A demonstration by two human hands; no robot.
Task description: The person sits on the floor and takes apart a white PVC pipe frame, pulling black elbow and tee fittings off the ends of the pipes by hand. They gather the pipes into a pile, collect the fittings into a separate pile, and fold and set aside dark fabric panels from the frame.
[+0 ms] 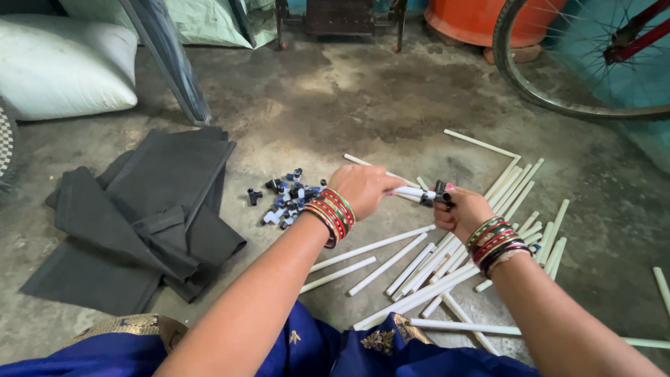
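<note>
You sit in a home storeroom: bare concrete floor, stuffed sacks, a bicycle wheel, an orange drum.

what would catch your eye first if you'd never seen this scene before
First the two bangled hands at the centre: the left hand grips a white tube while the right hand holds a small black connector at its end. Next, the scatter of white tubes on the concrete floor under and right of the hands. A little pile of black connectors lies left of the hands, beside folded dark cloth.
</note>
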